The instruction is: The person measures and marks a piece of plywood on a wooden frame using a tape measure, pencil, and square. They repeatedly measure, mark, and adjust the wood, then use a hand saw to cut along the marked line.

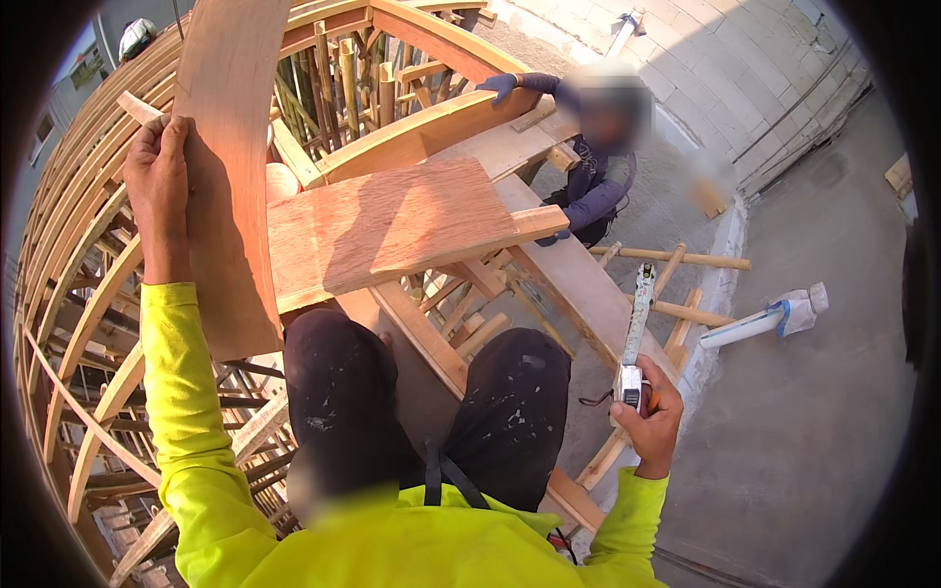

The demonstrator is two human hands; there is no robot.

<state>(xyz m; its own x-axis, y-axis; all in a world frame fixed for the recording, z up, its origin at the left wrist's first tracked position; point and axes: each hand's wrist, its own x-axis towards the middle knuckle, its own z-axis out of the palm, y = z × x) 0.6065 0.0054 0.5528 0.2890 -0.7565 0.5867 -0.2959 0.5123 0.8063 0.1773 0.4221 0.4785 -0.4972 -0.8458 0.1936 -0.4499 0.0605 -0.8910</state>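
My left hand [160, 176] is closed on the left edge of a long, thin reddish plywood strip [230, 186], its thumb lying on the face. The strip stands tilted and runs up out of view. In my right hand [651, 416] is a tape measure [630, 384], with a short length of worn, paint-spotted blade sticking out upward. Between my hands a wide wooden board [392, 225] lies above my knees, a batten along its near edge. Its left end meets the plywood strip; whether they are fastened cannot be seen.
Ahead, a co-worker [603, 157] in dark gloves touches the curved timber frame [421, 127]. Curved ribs [83, 255] and bamboo poles [348, 83] stand at left and behind. A pale plank [578, 284] slopes toward my right hand. A white pipe [745, 328] rises from the concrete floor [784, 421].
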